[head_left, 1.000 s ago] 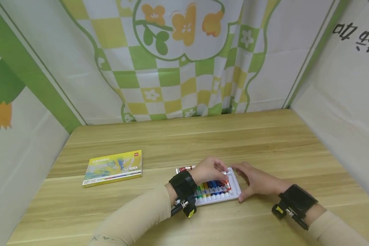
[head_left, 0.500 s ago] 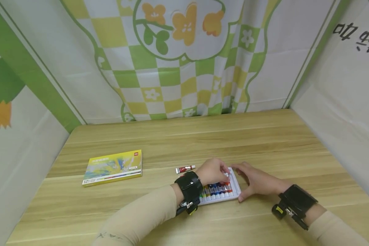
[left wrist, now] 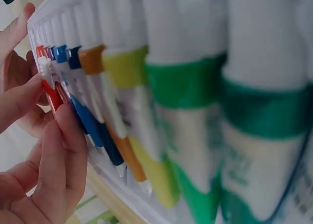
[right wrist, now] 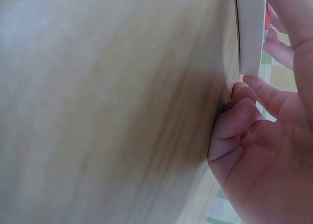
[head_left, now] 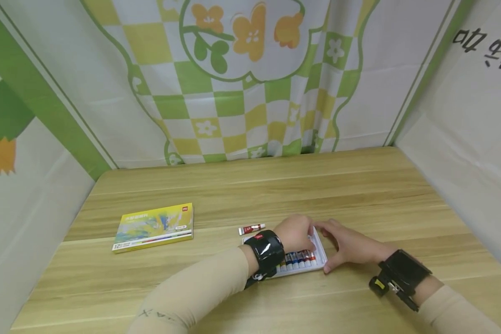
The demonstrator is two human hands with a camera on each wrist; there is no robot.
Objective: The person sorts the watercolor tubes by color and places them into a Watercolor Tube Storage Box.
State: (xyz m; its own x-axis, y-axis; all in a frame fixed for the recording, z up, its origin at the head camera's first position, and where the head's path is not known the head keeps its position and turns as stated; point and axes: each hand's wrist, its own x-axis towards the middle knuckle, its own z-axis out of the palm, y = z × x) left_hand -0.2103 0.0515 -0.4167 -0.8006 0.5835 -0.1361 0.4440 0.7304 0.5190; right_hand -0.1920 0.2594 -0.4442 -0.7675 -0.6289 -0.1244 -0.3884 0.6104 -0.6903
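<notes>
A white plastic tray holds a row of small paint tubes with coloured bands. My left hand is over its right part. In the left wrist view, the left thumb and fingers pinch a red paint tube lying at the end of the row, beside blue, ochre, yellow and green ones. At the tray's right end, my right hand holds it, thumb at the near corner and fingers at the far corner. The right wrist view shows fingers against the tray's side wall. The left hand hides part of the row.
A loose dark red paint tube lies on the wooden table just behind the tray. Farther left is a flat yellow paint box. Printed curtains hang along the back, with pale walls on both sides.
My left hand has shifted right and turned further over the tray, lowering the red tube to the row's right end. The loose dark red tube has come into full view. The right hand stays put.
</notes>
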